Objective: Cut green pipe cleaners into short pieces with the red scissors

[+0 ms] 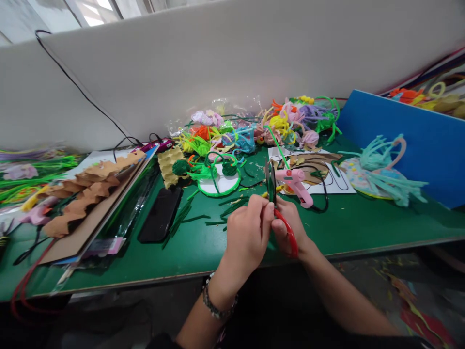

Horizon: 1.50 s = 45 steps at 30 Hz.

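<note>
My right hand (290,223) is closed around the red handles of a pair of scissors (290,236), whose dark blades point up and away from me. My left hand (250,230) is pinched beside the blades, with its fingertips against my right hand; what it holds is too small to name. A bright green stem (277,145) rises at a slant behind the blade tips. Just beyond my hands lies a pink glue gun (296,184). Dark green pipe cleaner pieces (178,220) are scattered to the left of my hands.
A black phone (161,214) lies left of a round white piece with green edging (220,185). Colourful pipe cleaner bundles (241,138) line the wall. Cardboard sheets (83,220) are at the left, a blue board (410,140) at the right. The green table's (348,232) front edge is near my forearms.
</note>
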Motion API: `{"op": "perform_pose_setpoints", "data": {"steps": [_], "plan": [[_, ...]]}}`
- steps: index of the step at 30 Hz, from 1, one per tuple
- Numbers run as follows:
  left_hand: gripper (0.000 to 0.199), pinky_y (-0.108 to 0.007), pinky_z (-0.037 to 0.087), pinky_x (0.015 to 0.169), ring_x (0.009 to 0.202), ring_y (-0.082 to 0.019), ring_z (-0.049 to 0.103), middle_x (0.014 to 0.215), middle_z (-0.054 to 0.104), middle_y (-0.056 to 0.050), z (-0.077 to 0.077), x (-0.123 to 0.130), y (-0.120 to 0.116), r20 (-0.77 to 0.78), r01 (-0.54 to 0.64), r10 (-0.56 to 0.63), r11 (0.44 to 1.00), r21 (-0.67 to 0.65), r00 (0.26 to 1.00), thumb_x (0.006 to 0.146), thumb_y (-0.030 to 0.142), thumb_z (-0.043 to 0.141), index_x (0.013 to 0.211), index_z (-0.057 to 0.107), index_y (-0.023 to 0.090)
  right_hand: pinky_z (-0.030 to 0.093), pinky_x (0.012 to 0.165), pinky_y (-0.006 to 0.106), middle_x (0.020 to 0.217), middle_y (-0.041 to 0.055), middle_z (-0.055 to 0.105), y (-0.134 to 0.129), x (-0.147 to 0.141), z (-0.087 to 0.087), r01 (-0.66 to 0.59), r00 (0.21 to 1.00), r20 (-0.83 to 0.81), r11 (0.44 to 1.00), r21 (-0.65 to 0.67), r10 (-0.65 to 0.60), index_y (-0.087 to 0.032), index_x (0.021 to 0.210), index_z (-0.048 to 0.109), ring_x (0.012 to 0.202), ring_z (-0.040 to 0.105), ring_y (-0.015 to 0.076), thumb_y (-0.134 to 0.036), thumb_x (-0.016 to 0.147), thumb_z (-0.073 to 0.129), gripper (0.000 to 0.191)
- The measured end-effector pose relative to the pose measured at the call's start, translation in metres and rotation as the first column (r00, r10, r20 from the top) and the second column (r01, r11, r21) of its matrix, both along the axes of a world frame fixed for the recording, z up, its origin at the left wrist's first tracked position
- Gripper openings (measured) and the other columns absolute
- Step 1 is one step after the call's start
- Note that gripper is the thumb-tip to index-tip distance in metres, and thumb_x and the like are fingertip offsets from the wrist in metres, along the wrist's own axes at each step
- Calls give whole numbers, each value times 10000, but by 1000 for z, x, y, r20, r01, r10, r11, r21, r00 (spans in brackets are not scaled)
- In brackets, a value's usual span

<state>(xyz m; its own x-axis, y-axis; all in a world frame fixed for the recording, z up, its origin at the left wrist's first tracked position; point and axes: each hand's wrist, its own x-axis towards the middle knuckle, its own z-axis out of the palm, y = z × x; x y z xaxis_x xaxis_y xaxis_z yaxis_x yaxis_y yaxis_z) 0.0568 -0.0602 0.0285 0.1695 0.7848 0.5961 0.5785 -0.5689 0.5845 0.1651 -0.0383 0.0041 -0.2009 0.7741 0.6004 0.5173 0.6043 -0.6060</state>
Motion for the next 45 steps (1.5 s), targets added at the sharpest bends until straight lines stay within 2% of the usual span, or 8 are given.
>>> {"op": "perform_pose_setpoints", "data": {"steps": [9, 13, 18, 28, 36, 45], "plan": [[145, -168, 265, 384, 341, -59, 386, 447, 392, 85, -1, 0, -2, 15, 6, -6, 1000, 5, 1000, 848, 200, 351, 708, 388, 190, 369, 476, 275, 541, 19, 442, -3, -1, 2, -27, 999, -31, 999, -18, 27, -196, 605, 432, 521, 473, 163, -721, 731, 70, 651], [143, -168, 278, 390, 348, -63, 410, 441, 405, 83, -2, 0, -5, 28, 19, -19, 1000, -21, 999, 852, 209, 347, 716, 389, 192, 348, 453, 256, 554, 15, 464, -5, 0, 4, -41, 999, -35, 999, -15, 41, -190, 616, 439, 483, 438, 135, -720, 735, 90, 645], [151, -175, 281, 392, 346, -69, 417, 438, 421, 79, -2, 0, -8, 37, 27, -25, 998, -57, 999, 857, 227, 335, 720, 389, 195, 317, 418, 231, 511, -9, 420, -7, 1, 4, -43, 998, -56, 999, -7, 42, -193, 583, 404, 446, 400, 110, -718, 737, 117, 618], [143, -179, 292, 416, 365, -76, 428, 454, 423, 81, 0, 1, -10, 157, 81, -58, 986, -144, 986, 857, 237, 341, 722, 378, 204, 409, 520, 293, 591, 26, 469, -12, 3, 5, -72, 997, -10, 995, -69, 71, -189, 679, 470, 520, 450, 154, -742, 710, 93, 670], [149, -175, 272, 402, 346, -63, 389, 448, 406, 85, 0, 0, -9, 163, 114, -87, 980, -161, 983, 856, 237, 342, 714, 371, 201, 360, 466, 268, 545, 13, 463, -12, 5, 5, -35, 999, 0, 997, -73, 35, -180, 635, 456, 492, 441, 141, -758, 696, 98, 682], [156, -172, 276, 392, 322, -57, 371, 414, 391, 97, -3, -2, -8, 199, 128, -93, 977, -168, 975, 864, 260, 334, 726, 373, 199, 333, 426, 233, 521, -5, 449, -10, 4, 7, -91, 987, -141, 991, -93, 78, -183, 579, 438, 464, 405, 101, -739, 702, 246, 601]]}}
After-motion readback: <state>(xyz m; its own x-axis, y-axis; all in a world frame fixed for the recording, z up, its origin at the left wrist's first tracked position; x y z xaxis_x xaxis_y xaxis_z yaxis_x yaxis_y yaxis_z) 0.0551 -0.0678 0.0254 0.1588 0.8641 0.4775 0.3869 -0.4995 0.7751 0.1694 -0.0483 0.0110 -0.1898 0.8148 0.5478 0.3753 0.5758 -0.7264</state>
